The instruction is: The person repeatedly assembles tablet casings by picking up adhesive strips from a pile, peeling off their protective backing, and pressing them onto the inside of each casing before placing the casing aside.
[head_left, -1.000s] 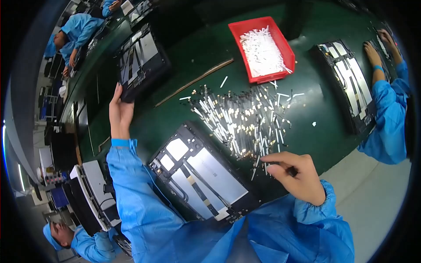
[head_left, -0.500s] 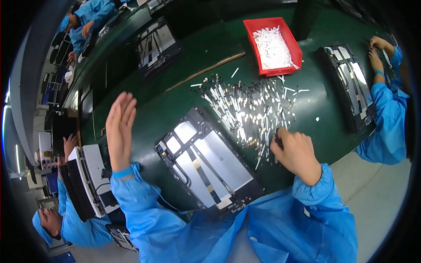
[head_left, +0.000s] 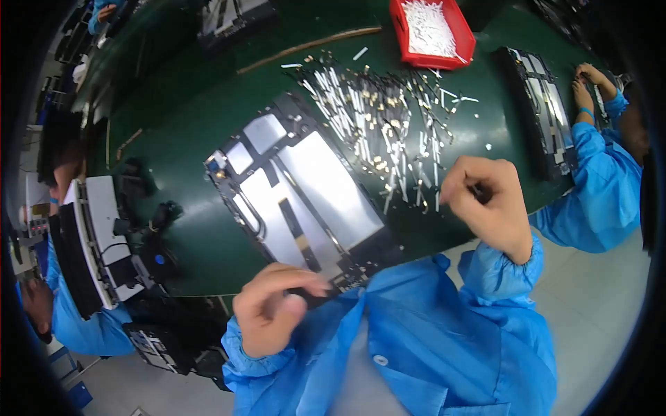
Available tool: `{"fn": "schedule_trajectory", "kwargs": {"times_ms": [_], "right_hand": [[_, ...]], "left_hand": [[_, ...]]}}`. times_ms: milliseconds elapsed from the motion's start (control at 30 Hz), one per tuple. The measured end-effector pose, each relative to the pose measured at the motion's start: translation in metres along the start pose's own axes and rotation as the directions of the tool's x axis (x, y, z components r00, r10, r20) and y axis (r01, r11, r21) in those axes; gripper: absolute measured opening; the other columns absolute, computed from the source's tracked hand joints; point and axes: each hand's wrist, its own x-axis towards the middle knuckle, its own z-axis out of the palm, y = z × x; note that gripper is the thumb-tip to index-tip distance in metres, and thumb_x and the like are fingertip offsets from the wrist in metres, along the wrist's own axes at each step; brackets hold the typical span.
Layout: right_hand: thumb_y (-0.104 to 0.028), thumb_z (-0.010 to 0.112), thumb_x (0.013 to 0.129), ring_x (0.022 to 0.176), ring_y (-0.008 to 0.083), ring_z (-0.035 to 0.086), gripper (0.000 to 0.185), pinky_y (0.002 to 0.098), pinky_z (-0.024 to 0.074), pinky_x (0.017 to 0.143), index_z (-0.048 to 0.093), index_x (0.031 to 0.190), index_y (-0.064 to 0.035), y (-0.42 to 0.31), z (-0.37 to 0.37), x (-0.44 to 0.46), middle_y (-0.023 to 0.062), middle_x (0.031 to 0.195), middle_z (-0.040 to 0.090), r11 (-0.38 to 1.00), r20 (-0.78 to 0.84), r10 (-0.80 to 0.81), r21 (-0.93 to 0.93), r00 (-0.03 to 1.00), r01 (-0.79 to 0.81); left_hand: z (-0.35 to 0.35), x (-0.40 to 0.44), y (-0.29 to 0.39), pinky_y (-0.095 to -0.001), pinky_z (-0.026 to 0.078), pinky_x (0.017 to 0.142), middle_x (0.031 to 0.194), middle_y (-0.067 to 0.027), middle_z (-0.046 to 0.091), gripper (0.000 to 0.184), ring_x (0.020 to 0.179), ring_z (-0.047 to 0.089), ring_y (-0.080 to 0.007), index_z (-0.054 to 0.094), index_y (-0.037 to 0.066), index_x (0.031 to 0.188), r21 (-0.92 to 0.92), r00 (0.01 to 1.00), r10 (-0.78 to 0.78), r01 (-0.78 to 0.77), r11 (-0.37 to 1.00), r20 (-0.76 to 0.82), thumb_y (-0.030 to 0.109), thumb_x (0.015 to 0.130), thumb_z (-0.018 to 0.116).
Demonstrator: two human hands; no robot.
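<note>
Uncovered device point(head_left: 326, 180) lies just beyond left hand point(head_left: 270, 310), fingers slightly parted | right hand point(head_left: 491, 204) curled, hold unclear | many strips point(head_left: 359, 111) left loose beyond

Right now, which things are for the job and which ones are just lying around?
Probably for the job:
- the open device, by the left hand
- the loose strips, near the right hand
- perhaps the red bin of white pieces

Seemingly just lying around:
- the brown stick
- the tiny white scrap
</note>
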Motion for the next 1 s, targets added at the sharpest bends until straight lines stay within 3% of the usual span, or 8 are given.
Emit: {"fn": "schedule_trajectory", "kwargs": {"times_ms": [133,167,333,433,500,633,867,1000], "right_hand": [[-0.001,0.062,0.068,0.048,0.0116,0.053,0.004,0.0243,0.0388,0.042,0.059,0.07,-0.002,-0.005,0.016,-0.015,0.0046,0.059,0.056,0.916,0.173,-0.402,0.096,0.899,0.39],[0.0,0.063,0.067,0.047,0.0155,0.054,0.006,0.026,0.0403,0.042,0.059,0.07,-0.0025,-0.009,0.024,-0.016,0.0061,0.059,0.056,0.879,0.209,-0.475,0.145,0.855,0.454],[0.002,0.062,0.068,0.048,0.0247,0.053,0.008,0.0312,0.0405,0.043,0.057,0.072,-0.0027,-0.005,0.052,-0.027,0.0082,0.059,0.055,0.87,0.362,-0.492,0.235,0.792,0.433],[-0.001,0.061,0.078,0.047,0.0184,0.049,0.003,0.0291,0.0383,0.045,0.058,0.078,-0.0012,-0.002,0.06,-0.026,0.0054,0.059,0.053,0.884,0.369,-0.444,0.333,0.817,0.329],[-0.006,0.058,0.087,0.051,0.0103,0.045,0.006,0.0245,0.0368,0.05,0.059,0.085,-0.0003,-0.004,0.065,-0.021,0.0017,0.058,0.051,0.867,0.484,-0.142,0.481,0.864,-0.127],[-0.015,0.061,0.088,0.053,0.0052,0.034,0.015,0.0242,0.028,0.048,0.062,0.092,-0.0005,0.001,0.081,-0.018,-0.002,0.056,0.042,0.899,0.707,-0.181,0.401,0.684,-0.177],[-0.014,0.07,0.081,0.053,0.0045,0.027,0.012,0.025,0.0209,0.046,0.064,0.083,-0.0038,0.0,0.113,-0.018,-0.0051,0.055,0.033,0.792,0.698,-0.045,0.461,0.714,-0.401],[-0.011,0.071,0.08,0.052,0.0036,0.028,0.009,0.0239,0.0205,0.046,0.065,0.08,-0.0033,0.0,0.119,-0.016,-0.0045,0.056,0.04,0.856,0.718,-0.139,0.433,0.682,-0.282]], "left_hand": [[0.035,0.024,0.004,-0.0315,0.048,0.079,0.099,-0.0199,0.062,0.028,0.088,0.06,-0.0228,0.059,-0.006,0.109,0.039,0.955,-0.234,0.231,0.972,0.181,0.012,0.088,0.057],[0.044,0.025,-0.002,-0.0299,0.047,0.076,0.096,-0.018,0.062,0.027,0.085,0.059,-0.021,0.061,-0.005,0.105,-0.161,0.965,-0.232,0.25,0.955,0.127,0.015,0.088,0.058],[0.033,0.023,-0.022,-0.024,0.038,0.058,0.076,-0.0081,0.058,0.027,0.067,0.051,-0.0135,0.07,-0.001,0.081,-0.317,0.993,-0.088,0.06,0.947,-0.076,0.026,0.085,0.065],[0.024,0.018,-0.021,-0.0241,0.037,0.057,0.071,-0.007,0.058,0.027,0.067,0.051,-0.0134,0.072,0.001,0.081,-0.367,0.998,-0.041,0.021,0.93,-0.047,0.028,0.081,0.069],[0.021,0.012,-0.019,-0.0236,0.035,0.057,0.068,-0.0056,0.058,0.023,0.066,0.049,-0.0122,0.073,0.004,0.083,-0.462,0.997,-0.078,0.067,0.884,-0.004,0.027,0.078,0.072],[0.01,0.011,-0.027,-0.0229,0.033,0.057,0.074,-0.0027,0.056,0.021,0.068,0.047,-0.0107,0.073,0.006,0.09,-0.373,0.997,0.054,-0.031,0.927,0.052,0.019,0.073,0.076],[-0.003,-0.007,-0.026,-0.0227,0.033,0.061,0.089,-0.0012,0.049,0.026,0.071,0.043,-0.0108,0.074,0.011,0.088,-0.301,0.993,0.102,-0.077,0.951,0.066,0.02,0.065,0.081],[-0.007,-0.02,-0.027,-0.0228,0.034,0.063,0.09,-0.0019,0.049,0.04,0.072,0.044,-0.0109,0.072,0.005,0.096,-0.294,0.994,0.105,-0.1,0.951,0.003,0.032,0.067,0.079]]}}
